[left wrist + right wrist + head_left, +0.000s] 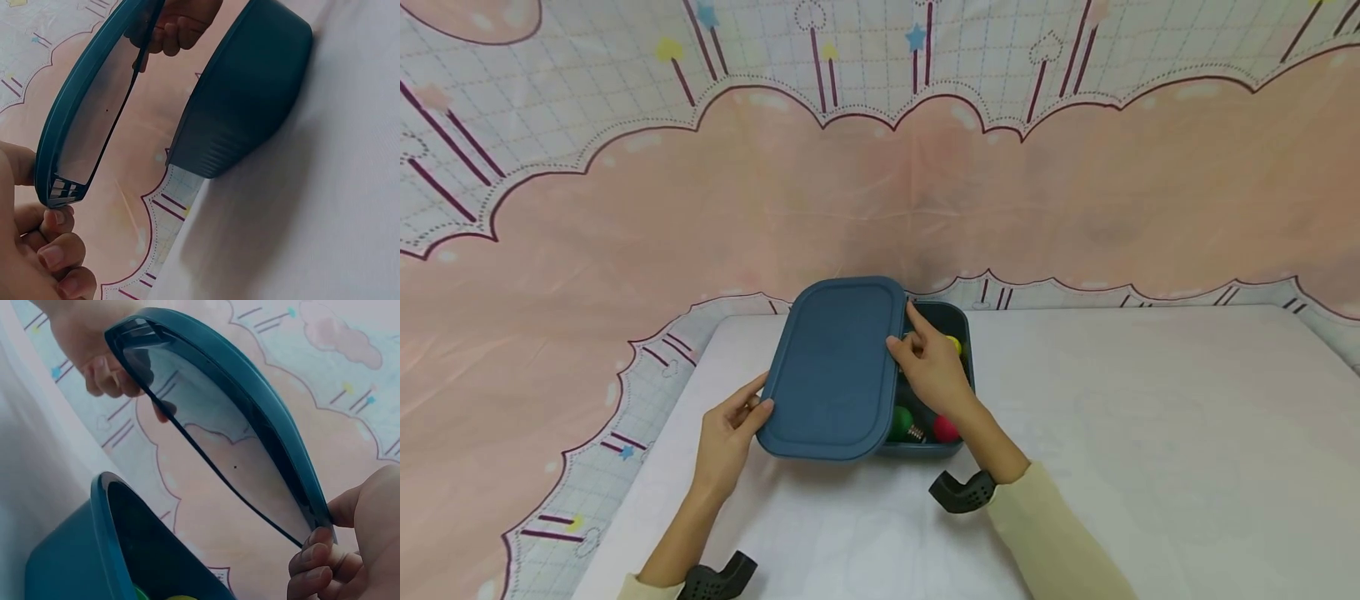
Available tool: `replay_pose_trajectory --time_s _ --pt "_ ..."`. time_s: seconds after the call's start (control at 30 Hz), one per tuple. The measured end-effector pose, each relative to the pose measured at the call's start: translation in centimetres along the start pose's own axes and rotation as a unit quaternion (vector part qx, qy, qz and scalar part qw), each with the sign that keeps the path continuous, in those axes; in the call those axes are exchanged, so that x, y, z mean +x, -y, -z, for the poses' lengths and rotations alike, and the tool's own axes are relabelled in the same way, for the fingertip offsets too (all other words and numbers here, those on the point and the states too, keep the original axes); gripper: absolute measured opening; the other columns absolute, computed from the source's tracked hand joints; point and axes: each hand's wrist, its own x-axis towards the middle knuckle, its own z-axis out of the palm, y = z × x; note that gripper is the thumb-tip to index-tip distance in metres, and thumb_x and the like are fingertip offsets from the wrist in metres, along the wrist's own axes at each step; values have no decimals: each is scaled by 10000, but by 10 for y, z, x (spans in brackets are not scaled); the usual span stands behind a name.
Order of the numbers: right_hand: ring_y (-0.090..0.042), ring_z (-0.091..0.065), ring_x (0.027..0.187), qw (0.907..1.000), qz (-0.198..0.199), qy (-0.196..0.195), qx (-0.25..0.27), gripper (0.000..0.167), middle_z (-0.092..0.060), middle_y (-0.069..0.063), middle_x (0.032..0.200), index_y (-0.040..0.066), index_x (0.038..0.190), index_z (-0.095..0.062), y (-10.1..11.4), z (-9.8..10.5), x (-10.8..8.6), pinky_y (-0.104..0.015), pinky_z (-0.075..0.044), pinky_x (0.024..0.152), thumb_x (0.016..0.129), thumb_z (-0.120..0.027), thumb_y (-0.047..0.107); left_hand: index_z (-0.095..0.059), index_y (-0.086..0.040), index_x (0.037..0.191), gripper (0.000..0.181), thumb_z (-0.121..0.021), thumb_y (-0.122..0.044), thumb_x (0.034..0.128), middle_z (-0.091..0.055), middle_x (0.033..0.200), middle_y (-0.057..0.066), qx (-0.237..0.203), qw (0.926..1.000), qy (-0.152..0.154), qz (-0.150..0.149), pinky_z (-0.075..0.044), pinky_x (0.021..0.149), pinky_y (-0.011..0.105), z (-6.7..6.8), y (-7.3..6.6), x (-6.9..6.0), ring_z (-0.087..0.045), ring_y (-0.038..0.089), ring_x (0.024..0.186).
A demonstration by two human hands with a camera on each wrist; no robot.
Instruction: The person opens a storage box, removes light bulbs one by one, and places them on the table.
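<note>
One blue lid [835, 367], centre of the head view, tilted and held clear of the box below; both wrist views show a gap between them. A sheet [212, 450] spans its underside; clear or merely shiny, cannot tell.

Two hands on it. Left hand [726, 437]: thumb and fingers pinch the lid's lower-left edge. Right hand [934, 367]: thumb and fingers pinch the right edge, index finger pointing up-frame.

One open box [917, 451], same blue, stands on the surface [1150, 433] right of centre; the lid hides its left part. Inside, at least three coloured pieces: one green [898, 423], one red [946, 429], one yellow [956, 344], the last mostly behind the right hand. A ridged metallic bit [917, 433] shows beside the green. Full count hidden.

Two black wrist mounts, left [718, 581] cut by the bottom edge, right [964, 492] whole. Two pale sleeves [1056, 533], both cut off below. One cloud-patterned cloth [1075, 208] behind, running out of frame.
</note>
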Motion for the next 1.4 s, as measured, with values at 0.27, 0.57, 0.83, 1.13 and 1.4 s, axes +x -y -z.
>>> replay_pose_trajectory --time_s 0.27,0.57,0.83,1.13,1.4 --pt "-166 -376 532 9999 -152 60 -13 633 -414 -8 619 75 1518 -215 2 -9 1 -287 -338 561 991 -544 198 -559 1 1322 381 -588 -98 955 -508 837 93 146 9998 -103 61 -377 592 224 8 4 -2 -516 102 717" --pt "-203 -433 554 9999 -159 -36 20 637 -465 -42 629 89 1519 -247 1 -20 2 -277 -361 537 982 -562 226 -555 16 1319 374 -577 -84 959 -486 828 75 188 9996 -146 169 -339 540 247 15 3 -6 -466 86 653" --pt "-202 -458 561 10000 -74 -6 -12 635 -484 -49 627 95 1520 -248 1 -26 3 -293 -382 564 984 -556 242 -540 33 1325 374 -557 -81 969 -480 862 64 311 9991 -122 261 -388 611 230 18 7 -10 -528 64 756" --pt "-202 -471 569 9998 -115 121 127 641 -497 -62 646 98 1525 -223 3 -32 3 -291 -403 566 990 -547 240 -559 24 1311 362 -563 -76 963 -476 830 48 249 9991 -155 322 -350 546 246 22 12 -12 -507 68 678" --pt "-207 -483 583 9996 -221 164 64 652 -512 -63 667 112 1530 -214 4 -37 2 -286 -399 546 990 -545 267 -546 31 1321 372 -551 -112 977 -482 853 41 544 9977 -69 411 -341 555 254 25 16 -13 -522 55 751"
